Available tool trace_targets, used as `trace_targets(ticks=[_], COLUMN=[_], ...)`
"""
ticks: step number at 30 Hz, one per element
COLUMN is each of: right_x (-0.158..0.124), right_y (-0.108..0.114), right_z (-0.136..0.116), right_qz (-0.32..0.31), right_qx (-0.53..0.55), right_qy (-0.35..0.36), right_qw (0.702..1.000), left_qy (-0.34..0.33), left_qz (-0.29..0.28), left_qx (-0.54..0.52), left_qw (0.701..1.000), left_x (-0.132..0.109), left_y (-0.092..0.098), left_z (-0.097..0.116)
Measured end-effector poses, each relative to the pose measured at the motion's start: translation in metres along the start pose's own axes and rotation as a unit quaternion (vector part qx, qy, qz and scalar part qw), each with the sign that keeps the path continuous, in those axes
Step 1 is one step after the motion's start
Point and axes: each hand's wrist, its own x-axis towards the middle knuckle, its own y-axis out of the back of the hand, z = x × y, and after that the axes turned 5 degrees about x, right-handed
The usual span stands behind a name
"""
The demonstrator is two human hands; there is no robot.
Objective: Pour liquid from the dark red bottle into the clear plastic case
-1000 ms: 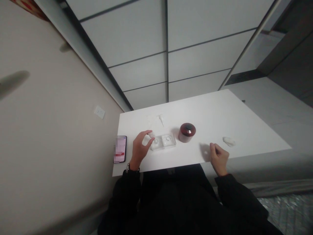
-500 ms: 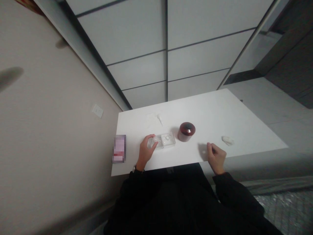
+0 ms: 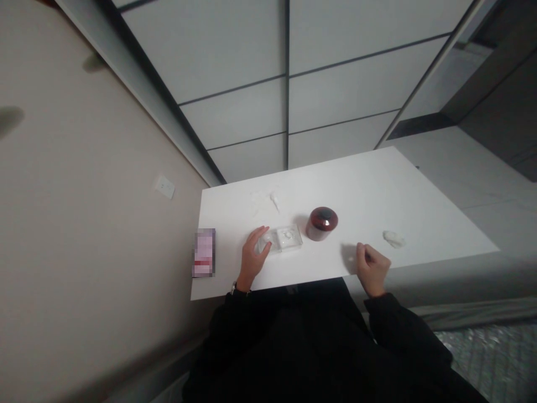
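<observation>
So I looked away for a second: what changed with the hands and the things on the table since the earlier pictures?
The left hand lowered the small white piece it had pinched beside the clear case and now rests flat over the case's left end; whether its grip was let go is unclear. The right hand, dark red jar, phone and white wad stayed put.

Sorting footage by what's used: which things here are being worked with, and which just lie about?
In use: left hand on the clear tray; right hand, loosely curled on the white table.
Lying about: dark red jar, phone, white wad, small white bits.
</observation>
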Motion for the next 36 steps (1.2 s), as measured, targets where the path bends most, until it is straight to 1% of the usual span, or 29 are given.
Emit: trace_targets(ticks=[5,9,12,17,21,23,25,27,29,31,32,33,34,36], right_x=[-0.001,-0.001,-0.001,-0.001,0.000,-0.001,-0.003,-0.005,-0.004,0.002,0.006,0.011,0.015,0.023], right_y=[-0.001,-0.001,-0.002,-0.002,0.000,0.003,0.003,-0.001,-0.012,-0.030,-0.040,-0.051,-0.060,-0.076], right_z=[0.000,0.001,0.001,0.001,-0.001,-0.005,-0.017,-0.038,-0.067,-0.098,-0.113,-0.126,-0.137,-0.149], right_qz=[0.002,0.000,0.002,0.000,0.006,0.012,0.005,-0.032,-0.105,-0.174,-0.215,-0.285,-0.337,-0.411], right_qx=[-0.007,-0.010,-0.011,-0.006,0.007,0.023,0.046,0.076,0.113,0.142,0.155,0.166,0.169,0.148], right_qy=[0.002,0.003,0.007,0.020,0.043,0.066,0.101,0.144,0.194,0.241,0.264,0.274,0.279,0.284], right_qw=[1.000,1.000,1.000,1.000,0.999,0.997,0.994,0.986,0.969,0.944,0.928,0.903,0.883,0.854], left_qy=[0.019,0.018,0.016,0.014,-0.006,0.007,0.038,0.070,0.090,0.097,0.097,0.096,0.093,0.084], left_qz=[0.013,0.036,0.043,0.038,0.012,0.002,-0.010,-0.021,-0.026,-0.024,-0.023,-0.021,-0.018,-0.012], left_qx=[-0.005,-0.014,-0.012,-0.002,-0.006,-0.021,-0.056,-0.092,-0.109,-0.108,-0.108,-0.108,-0.109,-0.115], left_qw=[1.000,0.999,0.999,0.999,1.000,1.000,0.998,0.993,0.990,0.989,0.989,0.989,0.990,0.990], left_x=[-0.001,0.000,-0.001,-0.006,-0.010,-0.011,-0.012,-0.013,-0.014,-0.014,-0.014,-0.014,-0.014,-0.013], left_y=[-0.002,-0.007,-0.009,-0.006,-0.002,-0.003,-0.007,-0.011,-0.015,-0.018,-0.019,-0.019,-0.019,-0.021], left_z=[0.001,0.000,0.001,0.003,0.005,0.002,-0.005,-0.014,-0.022,-0.028,-0.030,-0.031,-0.032,-0.032])
